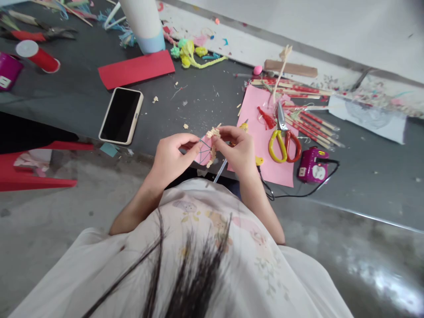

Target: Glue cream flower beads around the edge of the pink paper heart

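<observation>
My left hand (174, 155) and my right hand (236, 148) meet just above the near edge of the dark table (73, 101). Between them they pinch a small pink paper piece with a thin wire frame (202, 152) and a strip of pale yellow crumbly material (212, 141) along it. Both hands have their fingers closed on this piece. A thin stick or wire (220, 170) hangs down from under my right hand. A pink paper sheet (261, 141) lies on the table right of my hands.
Yellow-and-orange-handled scissors (284, 143) lie on the pink sheet, beside red-and-white sticks (311, 121). A magenta glue gun (313, 164) with a black cord sits right. A phone (121, 115), red paper (135, 68), a red spool (39, 55) and a white roll (143, 22) lie left.
</observation>
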Tool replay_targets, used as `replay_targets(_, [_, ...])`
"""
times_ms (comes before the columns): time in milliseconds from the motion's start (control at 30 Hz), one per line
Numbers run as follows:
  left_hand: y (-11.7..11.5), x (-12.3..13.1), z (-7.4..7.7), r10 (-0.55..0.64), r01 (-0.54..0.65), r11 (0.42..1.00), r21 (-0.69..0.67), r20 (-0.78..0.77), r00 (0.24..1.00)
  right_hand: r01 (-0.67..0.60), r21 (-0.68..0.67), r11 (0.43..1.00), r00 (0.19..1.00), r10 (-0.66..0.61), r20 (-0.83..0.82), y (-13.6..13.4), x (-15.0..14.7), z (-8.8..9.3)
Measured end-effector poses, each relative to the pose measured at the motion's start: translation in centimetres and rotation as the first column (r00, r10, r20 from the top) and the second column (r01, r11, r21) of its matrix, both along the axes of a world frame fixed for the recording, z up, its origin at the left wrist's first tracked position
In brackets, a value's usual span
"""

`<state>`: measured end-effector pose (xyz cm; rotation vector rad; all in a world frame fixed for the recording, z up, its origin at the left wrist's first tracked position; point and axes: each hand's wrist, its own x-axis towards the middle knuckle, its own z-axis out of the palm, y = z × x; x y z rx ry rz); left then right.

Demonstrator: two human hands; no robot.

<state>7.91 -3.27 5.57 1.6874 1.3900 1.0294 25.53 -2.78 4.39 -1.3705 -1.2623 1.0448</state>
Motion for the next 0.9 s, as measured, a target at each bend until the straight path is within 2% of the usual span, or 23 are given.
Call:
replay_targets(167, [-0.2,0.2,0.0,0.016,-0.017,1.0,0.012,0.018,1.0,-0.03,-0.021,0.999,0.993,0.028,-0.112,0.1,0.1,-0.4])
replay_targets(367, [0.0,0.2,0.1,0.042,-0.038,0.998,-0.052,0.068,0.997,-0.098,-0.141,0.985,0.954,0.052,-0.296,0.2,0.4,-0.5])
replay_targets(733, [0.2,0.3,0.6,0.047,-0.045,0.998,-0.041,0.043,0.998,-0.152,-0.177,0.972,0.913,0.07,-0.402,0.4,0.4,-1.4])
replay_targets(900, [0.1,0.4,0.7,0.049,-0.049,0.999,-0.006,-0.017,0.999,-0.137,-0.133,0.982,0.941,0.087,-0.328,0.5,0.1,-1.2])
